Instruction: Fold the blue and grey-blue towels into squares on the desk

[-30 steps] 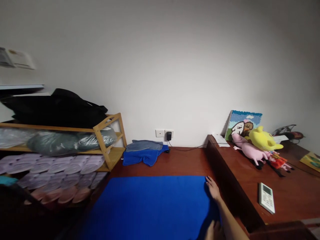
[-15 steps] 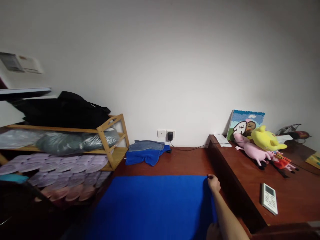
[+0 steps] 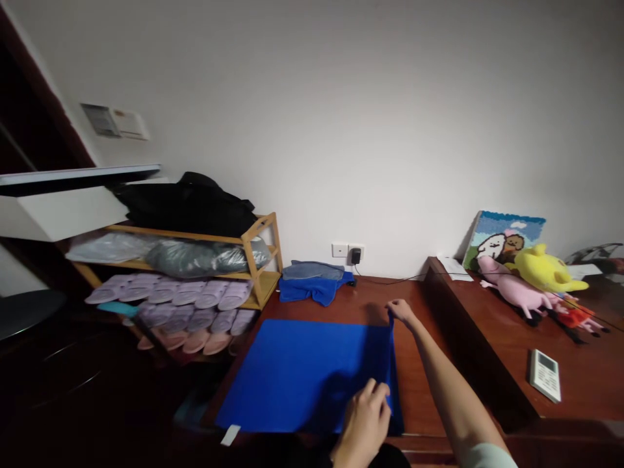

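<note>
A blue cloth (image 3: 302,370) lies spread on the reddish-brown wooden table, with a white tag (image 3: 231,435) sticking out at its front left corner. My right hand (image 3: 402,311) pinches the far right corner and lifts it, so the right edge rises in a narrow fold. Closer to me, my left hand (image 3: 366,416) has its fingers curled at the near part of the same edge. Its fingertips are partly hidden, but the raised edge runs into them.
Folded blue and grey cloths (image 3: 314,284) lie by the wall, under a black plug (image 3: 356,256). Left stands a wooden rack (image 3: 266,286) with slippers and a black bag (image 3: 190,205). Plush toys (image 3: 541,273) and a white remote (image 3: 545,375) rest on the raised surface at right.
My right hand has raised the cloth's far right corner and drawn it slightly left. My left hand has come fully into view at the near edge. The camera view has shifted left and down.
</note>
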### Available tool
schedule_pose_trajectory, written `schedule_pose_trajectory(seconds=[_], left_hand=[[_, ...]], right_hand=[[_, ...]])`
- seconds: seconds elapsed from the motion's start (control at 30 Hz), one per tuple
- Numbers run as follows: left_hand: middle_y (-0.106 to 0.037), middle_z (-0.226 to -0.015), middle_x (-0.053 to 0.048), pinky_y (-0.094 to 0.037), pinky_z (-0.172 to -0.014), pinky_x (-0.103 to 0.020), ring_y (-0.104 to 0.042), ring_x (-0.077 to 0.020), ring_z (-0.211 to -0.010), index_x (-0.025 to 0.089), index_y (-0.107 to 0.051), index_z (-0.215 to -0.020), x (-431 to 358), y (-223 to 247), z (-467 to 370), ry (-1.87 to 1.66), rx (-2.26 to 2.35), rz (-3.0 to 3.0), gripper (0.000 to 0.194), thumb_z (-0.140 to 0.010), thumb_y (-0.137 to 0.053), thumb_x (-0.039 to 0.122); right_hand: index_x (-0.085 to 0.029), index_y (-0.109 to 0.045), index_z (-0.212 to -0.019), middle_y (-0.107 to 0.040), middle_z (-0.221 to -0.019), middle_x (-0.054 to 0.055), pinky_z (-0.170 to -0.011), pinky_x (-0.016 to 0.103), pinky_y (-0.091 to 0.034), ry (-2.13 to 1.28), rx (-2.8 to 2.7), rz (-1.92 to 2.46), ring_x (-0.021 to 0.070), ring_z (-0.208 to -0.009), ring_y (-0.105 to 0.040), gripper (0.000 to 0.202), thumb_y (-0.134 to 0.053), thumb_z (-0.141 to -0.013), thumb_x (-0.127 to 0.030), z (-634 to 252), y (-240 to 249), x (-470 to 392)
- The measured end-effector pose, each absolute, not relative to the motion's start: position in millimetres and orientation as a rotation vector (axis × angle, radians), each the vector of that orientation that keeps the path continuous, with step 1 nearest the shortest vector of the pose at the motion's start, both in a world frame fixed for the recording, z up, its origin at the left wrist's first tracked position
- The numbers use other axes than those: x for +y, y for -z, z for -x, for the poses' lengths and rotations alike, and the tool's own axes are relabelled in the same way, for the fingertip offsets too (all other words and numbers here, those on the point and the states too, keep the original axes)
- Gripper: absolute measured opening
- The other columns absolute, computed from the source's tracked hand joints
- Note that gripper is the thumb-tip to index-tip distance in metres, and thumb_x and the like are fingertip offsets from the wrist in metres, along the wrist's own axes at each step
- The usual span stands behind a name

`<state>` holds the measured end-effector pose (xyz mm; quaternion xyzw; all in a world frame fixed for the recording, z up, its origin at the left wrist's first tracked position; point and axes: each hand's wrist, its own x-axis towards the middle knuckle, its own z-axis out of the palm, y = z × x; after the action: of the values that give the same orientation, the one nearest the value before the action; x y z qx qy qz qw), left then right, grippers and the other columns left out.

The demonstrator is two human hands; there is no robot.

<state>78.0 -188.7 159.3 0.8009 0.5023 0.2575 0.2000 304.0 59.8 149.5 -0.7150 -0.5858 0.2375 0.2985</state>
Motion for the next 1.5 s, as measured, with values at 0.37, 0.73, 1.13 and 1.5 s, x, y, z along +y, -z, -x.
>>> schedule_pose_trajectory(seconds=[0.37,0.73,1.13,1.5], left_hand=[[-0.077,-0.103,-0.006,-0.058,-0.086,-0.033,-0.073,-0.0241,-0.094,0.030,-0.068,-0.109,-195.2,-172.2,105.8,-1.189,1.791,-1.639,0.028,-0.092,-0.047,0.035],[-0.078,-0.096,-0.007,-0.055,-0.087,-0.036,-0.075,-0.0279,-0.094,0.025,-0.062,-0.124,-186.4,-95.9,221.4,-0.901,2.350,-1.361,0.041,-0.089,-0.045,0.036],[-0.076,-0.107,-0.011,-0.052,-0.087,-0.036,-0.074,-0.0271,-0.099,0.023,-0.068,-0.097,-194.6,-83.6,246.4,-0.359,2.382,-1.268,0.031,-0.098,-0.038,0.032],[-0.081,-0.095,-0.003,-0.051,-0.076,-0.028,-0.077,-0.0233,-0.093,0.027,-0.065,-0.092,-189.8,-90.3,254.6,-0.465,2.352,-1.209,0.015,-0.094,-0.050,0.025]], right_hand=[[-0.022,-0.079,-0.106,-0.080,-0.096,0.002,-0.084,0.024,-0.053,-0.651,-2.218,1.313,0.0175,-0.088,-0.072,0.030,-0.062,-0.083,-0.015,-40.7,-187.3,111.3],[-0.022,-0.077,-0.106,-0.071,-0.125,0.008,-0.102,0.028,-0.046,-0.641,-2.463,1.221,0.0198,-0.116,-0.064,0.021,-0.059,-0.096,-0.021,116.8,-107.6,110.5],[-0.021,-0.077,-0.105,-0.074,-0.119,0.011,-0.105,0.035,-0.045,-0.674,-2.453,1.224,0.0258,-0.115,-0.066,0.024,-0.056,-0.095,-0.014,135.8,-68.6,96.8],[-0.024,-0.074,-0.121,-0.074,-0.115,0.007,-0.098,0.031,-0.051,-0.665,-2.413,0.959,0.0207,-0.108,-0.068,0.028,-0.063,-0.095,-0.019,67.4,-153.5,92.6]])
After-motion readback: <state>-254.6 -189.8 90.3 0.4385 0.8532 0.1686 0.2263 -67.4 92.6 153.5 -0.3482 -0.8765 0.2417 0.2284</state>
